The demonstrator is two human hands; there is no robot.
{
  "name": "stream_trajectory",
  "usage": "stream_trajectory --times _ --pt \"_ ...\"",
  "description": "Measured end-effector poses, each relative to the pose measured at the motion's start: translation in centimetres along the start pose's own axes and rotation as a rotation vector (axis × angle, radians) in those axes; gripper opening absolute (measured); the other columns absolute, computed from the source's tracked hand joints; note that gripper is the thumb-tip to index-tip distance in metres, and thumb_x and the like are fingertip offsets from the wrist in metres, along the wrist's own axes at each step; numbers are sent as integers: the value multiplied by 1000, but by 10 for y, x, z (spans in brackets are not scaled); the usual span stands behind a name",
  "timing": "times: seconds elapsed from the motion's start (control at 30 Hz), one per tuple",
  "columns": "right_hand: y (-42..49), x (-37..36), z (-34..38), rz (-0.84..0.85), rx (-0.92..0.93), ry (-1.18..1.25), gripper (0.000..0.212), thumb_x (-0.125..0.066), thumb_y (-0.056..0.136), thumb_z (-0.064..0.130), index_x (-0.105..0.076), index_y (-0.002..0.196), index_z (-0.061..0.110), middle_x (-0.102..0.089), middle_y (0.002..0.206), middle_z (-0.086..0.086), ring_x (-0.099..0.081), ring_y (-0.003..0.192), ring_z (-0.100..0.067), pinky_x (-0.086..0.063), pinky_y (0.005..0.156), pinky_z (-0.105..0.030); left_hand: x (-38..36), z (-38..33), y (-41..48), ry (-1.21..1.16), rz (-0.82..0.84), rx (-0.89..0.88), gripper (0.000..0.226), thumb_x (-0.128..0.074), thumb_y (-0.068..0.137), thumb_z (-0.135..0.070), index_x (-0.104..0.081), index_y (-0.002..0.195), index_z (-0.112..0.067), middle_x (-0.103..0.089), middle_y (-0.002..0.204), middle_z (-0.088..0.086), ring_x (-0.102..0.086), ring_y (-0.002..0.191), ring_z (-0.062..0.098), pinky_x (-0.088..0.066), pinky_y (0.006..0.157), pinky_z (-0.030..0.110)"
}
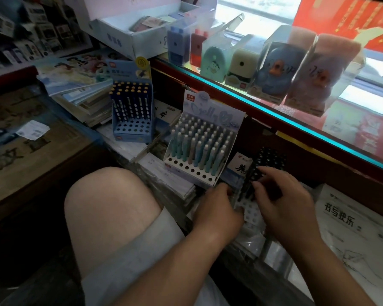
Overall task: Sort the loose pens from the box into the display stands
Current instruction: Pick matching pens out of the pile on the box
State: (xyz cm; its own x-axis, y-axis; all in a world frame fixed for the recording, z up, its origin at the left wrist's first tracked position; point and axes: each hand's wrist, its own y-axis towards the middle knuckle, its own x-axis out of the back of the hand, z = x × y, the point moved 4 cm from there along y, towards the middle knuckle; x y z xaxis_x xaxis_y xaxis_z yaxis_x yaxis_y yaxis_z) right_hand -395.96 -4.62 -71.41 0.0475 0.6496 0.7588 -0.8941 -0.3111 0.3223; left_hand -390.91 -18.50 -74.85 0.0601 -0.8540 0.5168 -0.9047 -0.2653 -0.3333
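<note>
Pens (199,142) stand in three display stands, by my count. The blue stand (132,129), upper middle of the frame, holds dark yellow-capped pens (131,91) in its back rows, with its front holes open. The white stand (190,168), at centre, is packed with pastel green, blue and pink ones, and only its front row of holes shows. The third stand (251,214), lower right, has a pale perforated base and black pens (270,157) in its rear rows. The blue and white stands sit on stacks of booklets (155,173). I count six clear boxes (241,62) of sharpeners lining the glass-topped desk (252,102) at upper right. The left hand (219,208) lies curled against the third stand's near left edge; I cannot tell whether it grasps it. The right hand (283,202) arches over the black pens, bent fingertips touching them; whether it pinches one, the blur hides.
</note>
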Motion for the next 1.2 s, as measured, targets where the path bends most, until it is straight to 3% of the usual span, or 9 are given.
stream_trajectory --times 0.13,0.23,0.33,0.53,0.73,0.9,0.97,1.03,1.2 --pt "0 14 13 -33 25 70 34 -70 91 17 -64 125 20 -58 107 6 -56 90 1 -40 76 -9 29 -16 -19 -237 -131 -118 27 -66 96 -31 -54 119 -37 -51 123 -14 -54 110 0 -49 98 21" --pt "15 16 38 5 110 131 32 -64 93 28 -63 124 26 -57 114 11 -55 104 3 -40 85 -7 77 -25 -31 -397 -250 -221 20 -66 96 -31 -57 113 -38 -59 117 -16 -57 109 -2 -50 94 19" --pt "38 1 77 163 139 229 42 -57 88 52 -65 123 29 -58 118 17 -59 105 0 -50 87 -23 140 -17 -38 -467 -351 -264 18 -67 95 -27 -61 110 -35 -64 109 -15 -61 105 -3 -54 91 20" --pt "80 -64 178 453 330 245 57 -51 78 70 -61 126 40 -54 119 26 -57 109 2 -55 95 -35 268 35 -61 -340 -632 -205 16 -70 94 -23 -64 108 -29 -65 107 -9 -63 103 5 -55 93 28" --pt "107 -148 291 725 530 175 54 -65 86 57 -53 137 42 -47 125 22 -51 115 2 -49 101 -31 365 122 -90 -178 -775 37 19 -72 93 -26 -60 108 -29 -60 114 -6 -61 108 9 -50 90 28" --pt "107 -230 371 892 689 44 69 -73 85 54 -45 146 36 -42 138 10 -47 128 -12 -40 105 -26 419 204 -111 -9 -738 323 60 -75 89 -37 -48 141 -27 -47 148 2 -46 136 21 -42 105 34" --pt "104 -263 395 940 716 5 70 -74 85 53 -45 147 34 -41 145 6 -44 133 -15 -37 107 -29 433 228 -118 17 -695 414 79 -76 87 -43 -35 153 -27 -35 159 3 -47 136 22 -42 106 33" --pt "101 -295 413 955 746 -18 69 -74 86 52 -48 146 32 -42 146 3 -43 136 -18 -38 112 -33 442 252 -122 42 -673 482 89 -78 85 -48 -28 156 -30 -27 163 2 -53 125 20 -43 102 31" --pt "103 -372 441 943 774 -54 64 -77 84 49 -56 140 27 -54 140 1 -50 131 -19 -45 109 -36 446 303 -128 119 -620 580 117 -80 75 -61 -9 162 -27 -17 167 3 -26 151 27 -32 120 42"
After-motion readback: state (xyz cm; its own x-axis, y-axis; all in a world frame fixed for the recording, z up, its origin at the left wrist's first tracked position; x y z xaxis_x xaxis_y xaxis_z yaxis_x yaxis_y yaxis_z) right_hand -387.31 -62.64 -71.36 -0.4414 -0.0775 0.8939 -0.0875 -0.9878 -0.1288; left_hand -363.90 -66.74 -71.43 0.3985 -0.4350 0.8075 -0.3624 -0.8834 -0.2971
